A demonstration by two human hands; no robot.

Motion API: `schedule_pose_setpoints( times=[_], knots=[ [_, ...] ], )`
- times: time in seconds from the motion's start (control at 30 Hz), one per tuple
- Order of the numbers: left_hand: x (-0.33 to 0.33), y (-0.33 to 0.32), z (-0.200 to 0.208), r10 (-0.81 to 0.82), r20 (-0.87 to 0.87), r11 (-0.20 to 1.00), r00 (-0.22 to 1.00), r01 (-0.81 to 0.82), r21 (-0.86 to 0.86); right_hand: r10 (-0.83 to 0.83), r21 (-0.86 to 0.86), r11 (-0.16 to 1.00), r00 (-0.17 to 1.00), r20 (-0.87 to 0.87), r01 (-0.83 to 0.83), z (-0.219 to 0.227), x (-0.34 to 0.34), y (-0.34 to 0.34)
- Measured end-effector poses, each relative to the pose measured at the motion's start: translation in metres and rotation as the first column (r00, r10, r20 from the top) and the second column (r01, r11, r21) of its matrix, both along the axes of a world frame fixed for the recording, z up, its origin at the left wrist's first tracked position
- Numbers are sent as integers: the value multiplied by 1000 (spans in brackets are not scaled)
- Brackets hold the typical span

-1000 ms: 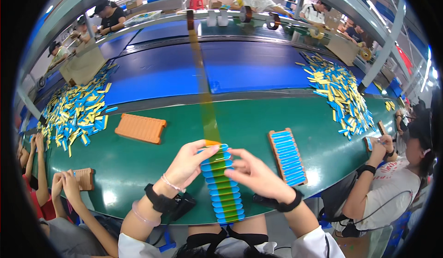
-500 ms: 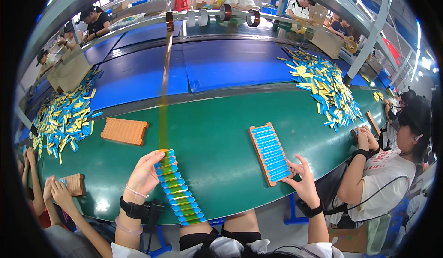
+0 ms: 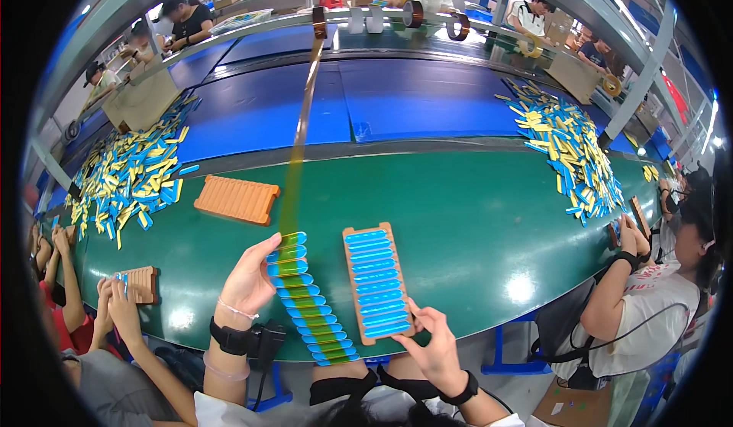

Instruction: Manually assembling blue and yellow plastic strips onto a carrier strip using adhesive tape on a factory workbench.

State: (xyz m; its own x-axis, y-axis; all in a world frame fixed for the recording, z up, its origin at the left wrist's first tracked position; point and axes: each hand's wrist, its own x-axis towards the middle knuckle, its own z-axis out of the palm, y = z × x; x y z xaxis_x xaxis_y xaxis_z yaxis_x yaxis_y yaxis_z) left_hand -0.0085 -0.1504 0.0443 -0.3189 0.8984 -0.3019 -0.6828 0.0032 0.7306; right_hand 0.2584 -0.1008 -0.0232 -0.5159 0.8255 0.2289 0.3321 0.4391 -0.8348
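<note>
My left hand (image 3: 250, 274) pinches the top end of a strip of blue flat pieces (image 3: 313, 305), set side by side and joined by yellowish see-through tape. That tape (image 3: 296, 160) runs taut up to a brown tape roll (image 3: 319, 24) on the rail. The strip's lower end hangs past the table's near edge. Just right of it lies an orange slotted tray (image 3: 402, 274) filled with a row of blue pieces. My right hand (image 3: 435, 347) grips the tray's lower right corner between thumb and fingers.
Another ribbed orange tray (image 3: 237, 199) lies farther back on the green table (image 3: 466, 198). Heaps of blue and yellow pieces stand at the left (image 3: 137, 175) and right (image 3: 569, 141). Co-workers' hands work at both sides, one pair at a tray (image 3: 143, 286). More tape rolls (image 3: 413, 15) hang on the rail.
My right hand has brought the filled tray left, close beside the taped strip, and turned it a little more upright. My left hand still holds the strip's top end. The view has shifted.
</note>
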Motion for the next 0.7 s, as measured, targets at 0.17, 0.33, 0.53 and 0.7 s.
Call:
schedule_pose_setpoints(
  times=[0.17,0.33,0.53,0.7],
  knots=[
    [3,7,0,-7,-120,1000,993,10,29,138,98,985,989,48,-142,30,-36,12],
    [23,8,22,48,-328,994,943,-12,111,320,-365,819,880,-351,-444,81,-88,48],
    [50,16,24,115,-435,985,893,-48,163,286,-585,583,816,-502,-564,97,-99,69],
    [105,-28,-10,54,-637,993,769,23,112,317,-558,657,858,-404,-506,70,-32,26]
  ],
)
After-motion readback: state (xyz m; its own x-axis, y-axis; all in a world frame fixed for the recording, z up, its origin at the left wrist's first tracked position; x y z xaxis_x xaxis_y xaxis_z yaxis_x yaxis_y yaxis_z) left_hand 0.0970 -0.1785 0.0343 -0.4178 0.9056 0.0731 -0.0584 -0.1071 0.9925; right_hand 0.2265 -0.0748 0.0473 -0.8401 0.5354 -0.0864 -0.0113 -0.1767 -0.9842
